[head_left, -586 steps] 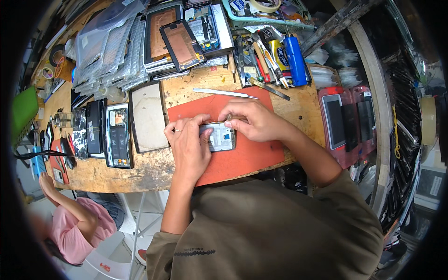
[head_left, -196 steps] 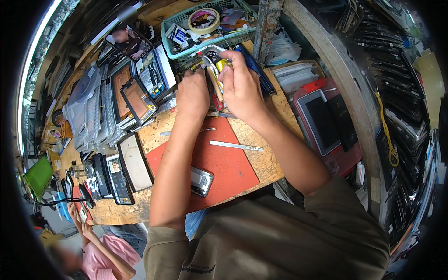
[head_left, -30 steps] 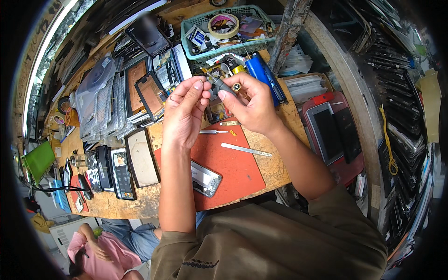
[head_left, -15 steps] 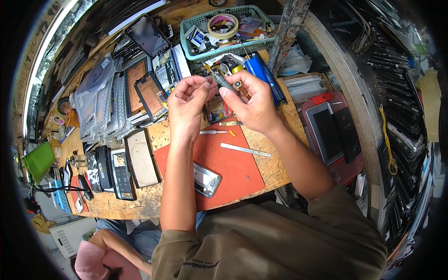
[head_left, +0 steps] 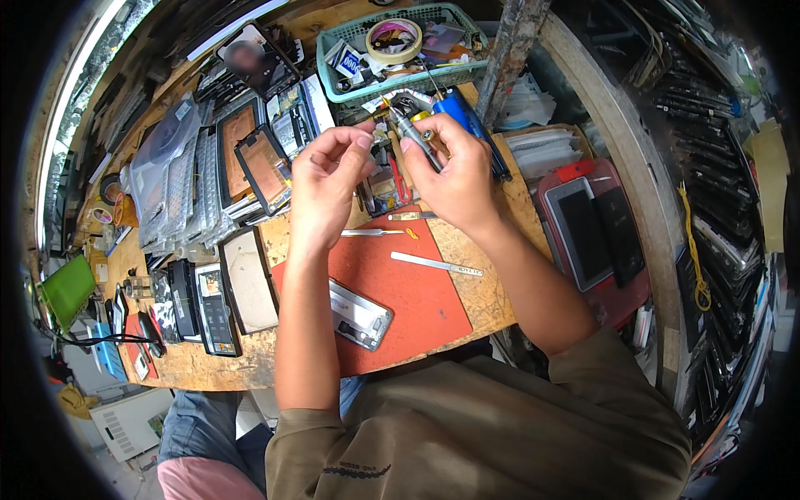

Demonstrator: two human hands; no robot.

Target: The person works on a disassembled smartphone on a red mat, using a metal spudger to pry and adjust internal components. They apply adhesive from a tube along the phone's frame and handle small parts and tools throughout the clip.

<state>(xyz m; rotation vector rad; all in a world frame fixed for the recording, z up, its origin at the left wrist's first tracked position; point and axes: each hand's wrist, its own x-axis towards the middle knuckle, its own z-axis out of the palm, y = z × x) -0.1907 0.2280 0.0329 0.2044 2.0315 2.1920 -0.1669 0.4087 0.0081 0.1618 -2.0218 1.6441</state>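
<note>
My right hand (head_left: 450,171) grips a small metal screwdriver (head_left: 410,133), held up above the far side of the wooden bench (head_left: 492,292). My left hand (head_left: 327,179) is raised beside it, thumb and forefinger pinched at the tool's tip; whether something tiny sits between them I cannot tell. Below my hands lies a red work mat (head_left: 417,300) with an opened silver phone (head_left: 358,314) near my left forearm, tweezers (head_left: 371,232) and a flat metal pry tool (head_left: 435,265).
A green basket (head_left: 367,79) with a tape roll (head_left: 394,39) stands at the back. Stacked phone screens and frames (head_left: 250,158) fill the left. A red tray (head_left: 621,292) holding tablets sits on the right. Another person sits at the lower left.
Over the last second my hands stayed raised with the screwdriver; the left fingers shifted slightly at its tip. Earlier both hands worked on the phone on the mat.
</note>
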